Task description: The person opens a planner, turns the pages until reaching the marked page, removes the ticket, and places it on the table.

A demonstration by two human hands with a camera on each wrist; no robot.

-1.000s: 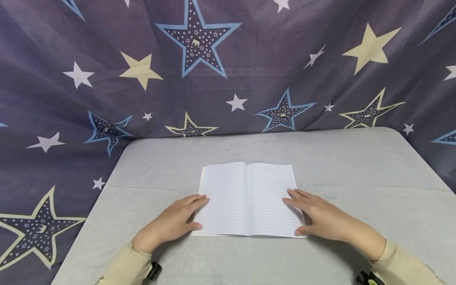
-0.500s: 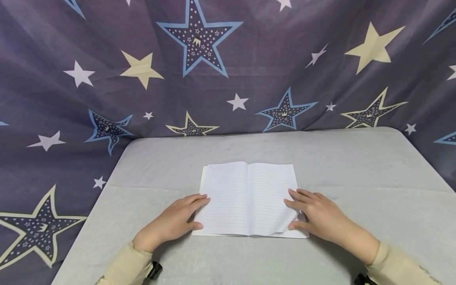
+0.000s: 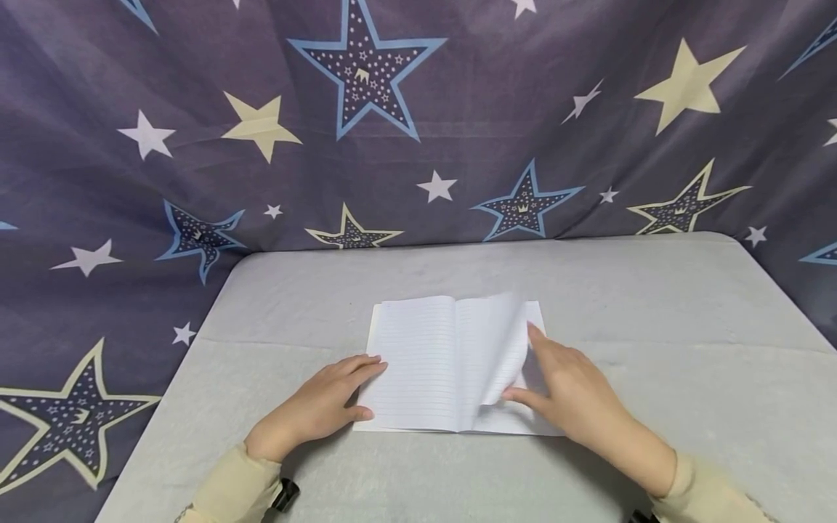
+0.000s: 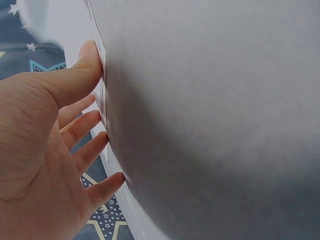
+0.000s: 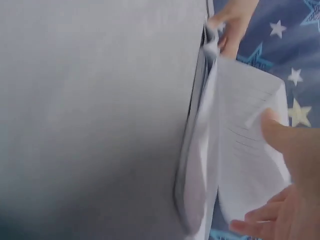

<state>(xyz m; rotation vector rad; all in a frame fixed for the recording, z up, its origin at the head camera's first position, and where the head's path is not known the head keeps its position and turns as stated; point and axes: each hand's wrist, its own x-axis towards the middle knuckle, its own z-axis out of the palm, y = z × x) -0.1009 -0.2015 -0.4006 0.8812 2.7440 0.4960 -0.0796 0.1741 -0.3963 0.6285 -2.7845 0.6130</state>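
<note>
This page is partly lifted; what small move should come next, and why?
Probably the right hand should guide the raised page leftward over the fold: it curls up from the right side, while the left hand rests at the left edge of the notebook.

"Where's the notebook (image 3: 415, 363)?"
"On the worktop (image 3: 392, 479), between the left hand (image 3: 317, 403) and the right hand (image 3: 582, 388)."
"The raised page (image 3: 508, 349)?"
"Just left of the right hand."
"And the cloth (image 3: 451, 152)?"
"Beyond both hands, behind the worktop."

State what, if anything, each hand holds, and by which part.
The right hand touches the free edge of the lifted page; whether pinching or pushing, I cannot tell. The left hand only rests on the left edge of the notebook.
</note>
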